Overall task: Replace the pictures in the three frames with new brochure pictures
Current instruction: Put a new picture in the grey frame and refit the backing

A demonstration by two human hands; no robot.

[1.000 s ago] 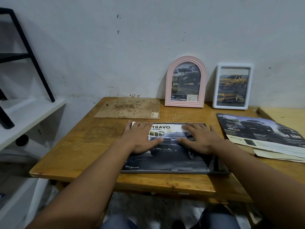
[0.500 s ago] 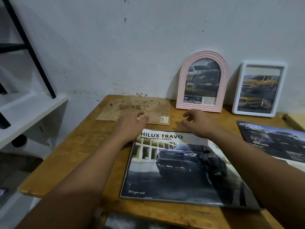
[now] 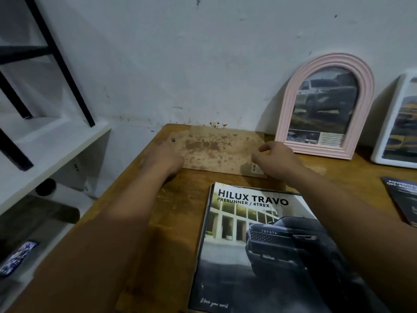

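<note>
A stained brown backing board [image 3: 216,150] lies flat at the back of the wooden table [image 3: 180,204]. My left hand [image 3: 163,158] rests on the board's left edge, and my right hand [image 3: 276,160] is on its right end near a small label; the grip itself is hard to see. In front of the board lies a Hilux Travo truck picture [image 3: 259,249] on a flat dark frame. A pink arched frame [image 3: 325,107] with a truck picture leans on the wall. To its right stands a white frame [image 3: 394,123] with a yellow truck picture.
A dark brochure [image 3: 404,199] lies at the table's right edge. A white shelf [image 3: 45,150] with black metal legs stands on the left, and a phone [image 3: 15,258] lies lower down on the left. The wall is directly behind the table.
Both hands lifted off the Hilux Travo picture and reached back to the brown board, one at each end. The view shifted left and closer to the table.
</note>
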